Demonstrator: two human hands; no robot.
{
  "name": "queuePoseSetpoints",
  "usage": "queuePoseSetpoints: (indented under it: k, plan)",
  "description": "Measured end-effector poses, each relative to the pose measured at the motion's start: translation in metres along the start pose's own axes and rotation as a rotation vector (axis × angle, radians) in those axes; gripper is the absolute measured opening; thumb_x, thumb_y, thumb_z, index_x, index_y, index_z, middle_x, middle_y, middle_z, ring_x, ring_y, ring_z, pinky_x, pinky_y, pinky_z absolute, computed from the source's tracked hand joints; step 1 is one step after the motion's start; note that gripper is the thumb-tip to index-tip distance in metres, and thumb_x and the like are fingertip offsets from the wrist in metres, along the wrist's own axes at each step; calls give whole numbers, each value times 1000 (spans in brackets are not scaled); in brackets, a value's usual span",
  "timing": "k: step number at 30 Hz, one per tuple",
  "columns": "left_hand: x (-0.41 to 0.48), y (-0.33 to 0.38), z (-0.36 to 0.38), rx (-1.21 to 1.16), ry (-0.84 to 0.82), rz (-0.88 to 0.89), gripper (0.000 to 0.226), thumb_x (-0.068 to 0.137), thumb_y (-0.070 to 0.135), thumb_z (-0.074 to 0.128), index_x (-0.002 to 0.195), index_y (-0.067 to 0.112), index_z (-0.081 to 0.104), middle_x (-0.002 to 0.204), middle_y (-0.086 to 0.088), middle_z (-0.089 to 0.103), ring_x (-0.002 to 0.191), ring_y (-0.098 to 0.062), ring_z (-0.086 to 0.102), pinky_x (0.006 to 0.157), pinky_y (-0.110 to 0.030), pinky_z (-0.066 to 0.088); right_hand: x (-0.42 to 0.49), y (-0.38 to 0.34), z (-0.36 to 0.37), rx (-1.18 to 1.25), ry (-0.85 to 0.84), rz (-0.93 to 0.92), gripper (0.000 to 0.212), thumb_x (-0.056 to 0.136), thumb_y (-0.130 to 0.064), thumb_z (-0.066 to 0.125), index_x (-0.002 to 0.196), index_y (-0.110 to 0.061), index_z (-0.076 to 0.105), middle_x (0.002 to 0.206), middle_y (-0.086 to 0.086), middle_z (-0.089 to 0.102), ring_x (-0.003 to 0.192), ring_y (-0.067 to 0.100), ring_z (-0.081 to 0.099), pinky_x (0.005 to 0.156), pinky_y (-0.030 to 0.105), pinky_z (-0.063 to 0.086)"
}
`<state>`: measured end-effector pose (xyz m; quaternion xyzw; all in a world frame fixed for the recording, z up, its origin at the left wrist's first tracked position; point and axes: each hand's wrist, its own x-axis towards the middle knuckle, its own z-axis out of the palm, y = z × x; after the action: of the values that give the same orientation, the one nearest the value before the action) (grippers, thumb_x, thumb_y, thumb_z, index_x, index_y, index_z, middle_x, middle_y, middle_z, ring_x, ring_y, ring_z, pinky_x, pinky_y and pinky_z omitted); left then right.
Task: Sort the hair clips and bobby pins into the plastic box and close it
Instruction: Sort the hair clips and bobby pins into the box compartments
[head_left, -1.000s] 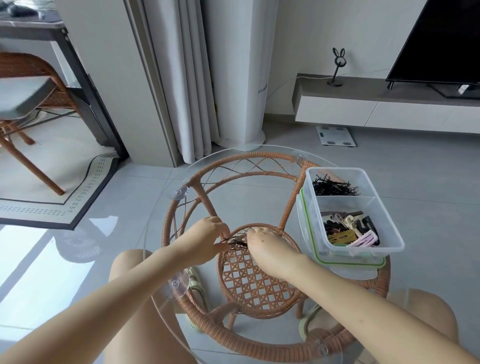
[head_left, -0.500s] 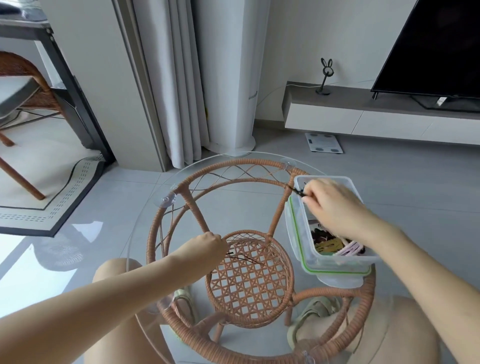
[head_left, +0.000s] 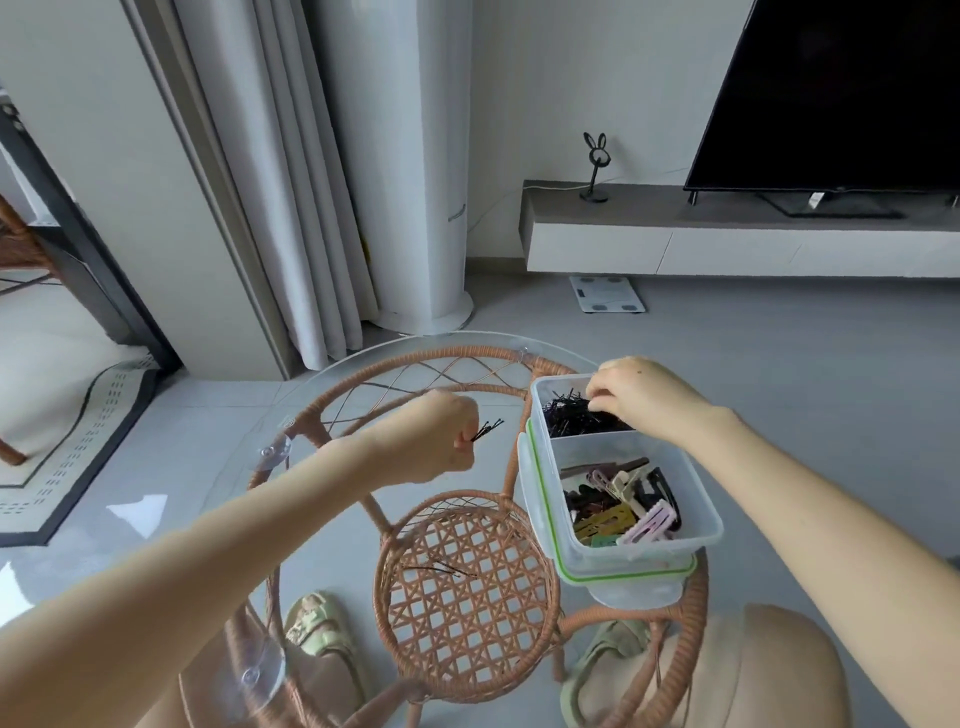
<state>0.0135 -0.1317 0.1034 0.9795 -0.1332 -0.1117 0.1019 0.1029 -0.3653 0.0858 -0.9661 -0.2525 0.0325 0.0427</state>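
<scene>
A clear plastic box (head_left: 696, 543) with two compartments stands on its green-rimmed lid (head_left: 623, 576) at the right of the glass table. Its far compartment holds a heap of black bobby pins (head_left: 574, 418); its near one holds coloured hair clips (head_left: 623, 506). My right hand (head_left: 641, 397) hovers over the far compartment, fingertips down among the pins; whether it grips any is unclear. My left hand (head_left: 441, 439) is lifted left of the box, fist closed on a few bobby pins (head_left: 487, 430) that stick out toward the box. Some loose bobby pins (head_left: 441, 569) lie on the glass.
The round glass table top (head_left: 218, 499) rests on a rattan frame (head_left: 467, 597) with a woven lower shelf. My knees and sandalled feet show beneath. A curtain, a white floor unit, a low TV bench and a scale stand beyond.
My right hand has gone from the table's middle to the box's far compartment. My left hand has risen from the glass with a few pins and moved toward the box.
</scene>
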Motion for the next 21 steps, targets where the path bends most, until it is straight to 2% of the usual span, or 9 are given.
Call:
queuePoseSetpoints:
  k: [2, 5, 8, 11, 12, 14, 16, 18, 21]
  plan:
    - [28, 20, -12, -4, 45, 73, 16, 84, 12, 54, 95, 2, 60, 92, -13, 63, 82, -31, 59, 68, -34, 49, -7, 4, -4, 80, 53, 17, 19, 88, -17, 56, 97, -8, 69, 100, 9, 66, 94, 27, 58, 86, 40, 46]
    - [75, 48, -15, 33, 49, 142, 4, 81, 8, 51, 77, 9, 51, 76, -12, 48, 66, -25, 43, 51, -26, 33, -20, 11, -7, 149, 167, 25, 18, 89, -14, 54, 92, -6, 71, 93, 11, 68, 89, 28, 60, 81, 37, 46]
    - [112, 66, 0, 106, 11, 189, 12, 86, 7, 48, 84, 3, 59, 83, -12, 58, 74, -27, 52, 63, -29, 43, -35, 15, -8, 200, 227, 39, 20, 90, -15, 53, 91, -6, 71, 88, 12, 68, 83, 29, 61, 78, 41, 49]
    - [127, 69, 11, 114, 46, 189, 23, 92, 10, 48, 105, 1, 65, 103, -11, 67, 89, -28, 61, 83, -34, 52, -49, 12, -8, 210, 245, 38, 20, 90, -13, 53, 91, -6, 71, 88, 11, 68, 83, 28, 62, 77, 38, 49]
    - [127, 66, 11, 89, 75, 182, 21, 91, 8, 50, 103, 2, 66, 97, -9, 66, 87, -27, 60, 84, -36, 53, -54, 9, -7, 224, 255, 36, 19, 90, -11, 53, 93, -6, 72, 89, 10, 69, 83, 27, 62, 77, 35, 49]
    - [116, 57, 5, 34, 150, 170, 16, 87, 4, 50, 84, 7, 66, 81, -6, 57, 75, -24, 52, 74, -34, 51, -61, 0, -8, 259, 293, 23, 18, 89, -10, 54, 96, -7, 71, 93, 9, 70, 85, 25, 63, 79, 31, 47]
    - [93, 44, 1, -50, 191, 142, 16, 86, 9, 53, 77, 8, 65, 77, -7, 61, 71, -25, 54, 70, -33, 50, -66, -9, -8, 273, 337, 9, 17, 88, -9, 56, 96, -7, 71, 94, 9, 70, 84, 25, 64, 79, 30, 47]
    - [56, 27, 5, -101, 113, 97, 16, 87, 18, 58, 86, 7, 70, 84, -5, 69, 77, -23, 62, 73, -32, 53, -71, -18, -7, 285, 376, -4, 16, 87, -8, 57, 92, -7, 72, 90, 9, 71, 81, 24, 64, 75, 27, 46]
    - [-1, 0, 32, -59, -156, 38, 17, 85, 27, 62, 97, 16, 68, 97, 2, 67, 85, -14, 61, 77, -25, 52, -77, -35, -2, 310, 387, -51, 14, 86, -7, 58, 87, -7, 72, 84, 7, 70, 78, 22, 63, 73, 28, 48]
